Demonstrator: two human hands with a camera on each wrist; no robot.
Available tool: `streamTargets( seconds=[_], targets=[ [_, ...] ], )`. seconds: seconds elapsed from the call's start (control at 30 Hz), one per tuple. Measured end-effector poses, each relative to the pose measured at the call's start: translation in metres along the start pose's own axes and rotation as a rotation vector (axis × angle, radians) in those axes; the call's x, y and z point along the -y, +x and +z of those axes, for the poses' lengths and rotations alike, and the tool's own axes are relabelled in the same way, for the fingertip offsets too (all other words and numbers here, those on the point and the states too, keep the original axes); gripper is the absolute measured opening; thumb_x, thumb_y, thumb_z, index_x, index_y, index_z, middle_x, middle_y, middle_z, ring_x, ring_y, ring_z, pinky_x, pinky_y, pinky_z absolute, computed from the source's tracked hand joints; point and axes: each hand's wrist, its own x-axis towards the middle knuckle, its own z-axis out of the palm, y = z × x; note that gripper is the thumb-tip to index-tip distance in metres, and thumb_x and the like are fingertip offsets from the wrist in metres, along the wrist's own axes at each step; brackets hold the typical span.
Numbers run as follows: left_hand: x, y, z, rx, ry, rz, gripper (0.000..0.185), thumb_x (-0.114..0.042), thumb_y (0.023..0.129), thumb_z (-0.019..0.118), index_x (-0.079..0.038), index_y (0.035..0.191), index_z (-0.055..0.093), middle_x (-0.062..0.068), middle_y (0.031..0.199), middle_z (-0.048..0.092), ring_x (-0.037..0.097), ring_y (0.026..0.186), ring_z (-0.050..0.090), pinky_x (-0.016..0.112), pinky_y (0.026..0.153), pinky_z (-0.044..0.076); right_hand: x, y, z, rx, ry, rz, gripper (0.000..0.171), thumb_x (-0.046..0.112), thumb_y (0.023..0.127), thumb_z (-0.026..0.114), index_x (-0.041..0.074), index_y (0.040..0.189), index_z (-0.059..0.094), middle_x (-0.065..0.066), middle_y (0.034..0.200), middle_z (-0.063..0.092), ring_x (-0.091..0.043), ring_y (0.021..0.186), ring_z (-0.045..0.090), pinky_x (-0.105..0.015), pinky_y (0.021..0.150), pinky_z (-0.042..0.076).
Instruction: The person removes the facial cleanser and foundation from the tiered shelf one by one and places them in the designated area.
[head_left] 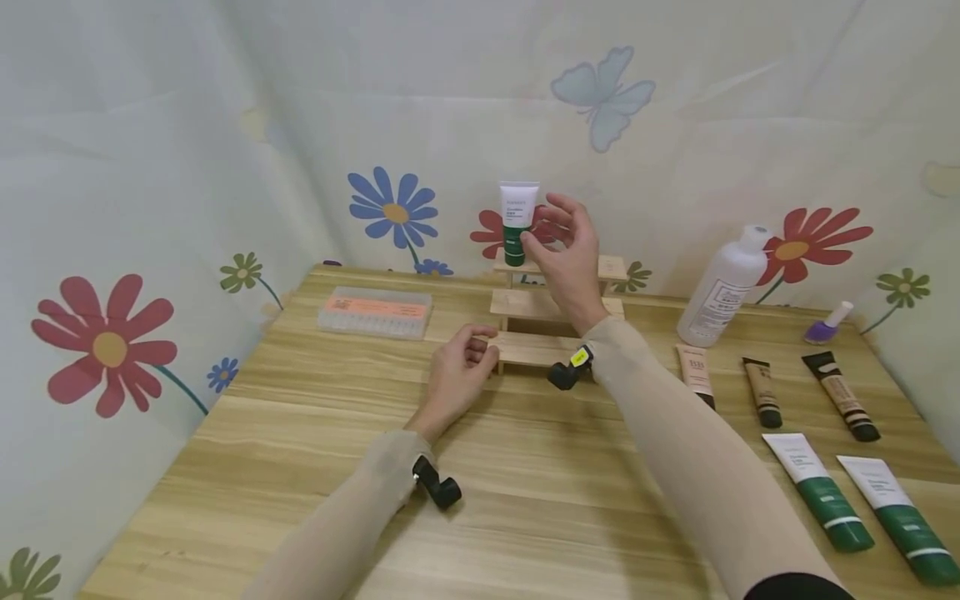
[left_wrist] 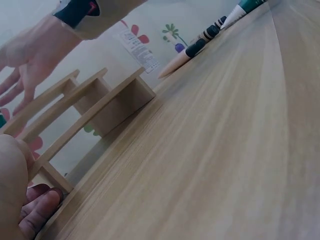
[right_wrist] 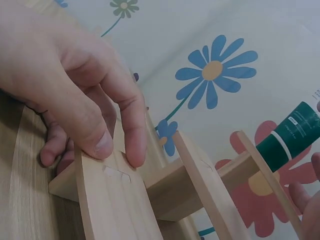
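A white-and-green squeeze tube [head_left: 517, 218] stands upright on its cap at the left of the top step of a small wooden tiered rack [head_left: 547, 305]. My right hand [head_left: 568, 252] is beside it, fingers spread and curved; the thumb tip is close to the tube's lower right side, and contact is hard to tell. In the right wrist view the tube's green end [right_wrist: 294, 134] meets the top step, with fingertips apart from it. My left hand [head_left: 459, 367] grips the left end of the rack's lowest step [right_wrist: 112, 200], thumb and forefinger on the board, other fingers lower at the side.
Left of the rack lies a clear plastic case [head_left: 375, 312] with an orange label. To the right stand a white bottle [head_left: 722, 287] and purple nail polish [head_left: 825, 327]. Several tubes lie ahead of them, including two white-and-green ones [head_left: 821, 496]. A flowered curtain [head_left: 262, 167] hangs behind.
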Motion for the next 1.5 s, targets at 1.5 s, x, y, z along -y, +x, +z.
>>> streamTargets(
  seconds=[1.5],
  targets=[
    [-0.002, -0.001, 0.001, -0.008, 0.008, -0.010, 0.026, -0.020, 0.109, 0.069, -0.017, 0.134, 0.073, 0.005, 0.103, 0.075, 0.016, 0.085, 0.072, 0.029, 0.076, 0.062, 0.019, 0.004, -0.016, 0.010, -0.005, 0.059, 0.042, 0.001, 0.105, 0.072, 0.007, 0.144, 0.059, -0.012, 0.130, 0.067, -0.025, 0.116, 0.066, -0.038, 0.106, 0.055]
  ],
)
